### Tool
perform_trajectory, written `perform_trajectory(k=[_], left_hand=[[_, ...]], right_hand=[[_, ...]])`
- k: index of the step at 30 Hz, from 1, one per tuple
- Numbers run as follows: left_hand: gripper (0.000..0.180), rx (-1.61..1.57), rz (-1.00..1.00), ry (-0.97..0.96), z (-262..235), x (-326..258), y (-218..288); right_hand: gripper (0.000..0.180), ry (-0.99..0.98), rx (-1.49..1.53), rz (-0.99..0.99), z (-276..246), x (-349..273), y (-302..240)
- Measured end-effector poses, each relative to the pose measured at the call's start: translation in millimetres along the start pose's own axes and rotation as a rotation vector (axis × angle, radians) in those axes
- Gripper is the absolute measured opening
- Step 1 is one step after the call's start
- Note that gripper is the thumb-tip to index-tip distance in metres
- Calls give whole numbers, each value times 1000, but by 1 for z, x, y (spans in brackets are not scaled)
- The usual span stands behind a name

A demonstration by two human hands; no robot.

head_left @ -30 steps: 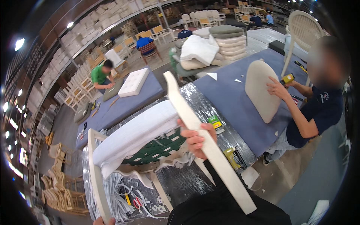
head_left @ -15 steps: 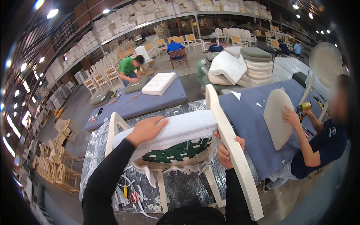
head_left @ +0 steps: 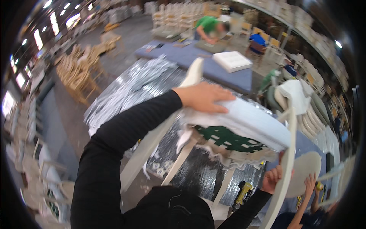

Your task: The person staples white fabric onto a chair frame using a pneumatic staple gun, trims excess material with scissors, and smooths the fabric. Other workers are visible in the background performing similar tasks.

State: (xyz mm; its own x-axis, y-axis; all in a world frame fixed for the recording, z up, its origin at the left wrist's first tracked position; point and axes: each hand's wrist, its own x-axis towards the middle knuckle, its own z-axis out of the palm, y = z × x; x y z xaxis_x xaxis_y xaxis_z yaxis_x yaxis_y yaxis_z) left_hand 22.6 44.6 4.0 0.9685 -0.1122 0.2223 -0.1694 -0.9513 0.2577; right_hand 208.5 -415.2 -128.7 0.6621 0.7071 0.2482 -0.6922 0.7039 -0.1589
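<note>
A pale wooden armchair [head_left: 129, 168] lies tipped in front of me, with its light blue-white padded seat [head_left: 253, 118] across the middle. Green webbing [head_left: 228, 138] and ragged fabric edges show on the seat's underside. Flat on the seat's left end rests my left hand [head_left: 206, 97], fingers stretched out. At the chair's right side my right hand [head_left: 272, 178] has its fingers curled around the pale wooden side frame [head_left: 286, 168], which hides part of them. Below the seat, close to my right forearm, a yellow and black staple gun [head_left: 243, 194] lies on the plastic-covered table.
Long pale fabric strips [head_left: 133, 86] heap on the table's left. Beyond stands a blue-covered table [head_left: 183, 54] with a white cushion [head_left: 232, 62] and a person in green [head_left: 209, 26]. At right, a co-worker's hand [head_left: 310, 182] touches an oval padded panel [head_left: 314, 164]. Stacked wooden chairs [head_left: 78, 68] stand left.
My view has swung left and tilted, so the chair appears slanted. The left hand stays on the seat and the right on the side frame. The staple gun has come into sight.
</note>
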Motion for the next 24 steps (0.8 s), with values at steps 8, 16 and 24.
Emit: perform_trajectory(k=[8,16,24], left_hand=[[30,-334,-1033,545,160,-317,-98],[13,-317,-1452,536,384,-398,-59],[57,-162,-1447,515,369,-372,-147]], right_hand=[[44,767,-390,128,-65,-29,80],[36,782,-904,576,-76,-50,186],[35,584,-1101,616,-49,-27,237]])
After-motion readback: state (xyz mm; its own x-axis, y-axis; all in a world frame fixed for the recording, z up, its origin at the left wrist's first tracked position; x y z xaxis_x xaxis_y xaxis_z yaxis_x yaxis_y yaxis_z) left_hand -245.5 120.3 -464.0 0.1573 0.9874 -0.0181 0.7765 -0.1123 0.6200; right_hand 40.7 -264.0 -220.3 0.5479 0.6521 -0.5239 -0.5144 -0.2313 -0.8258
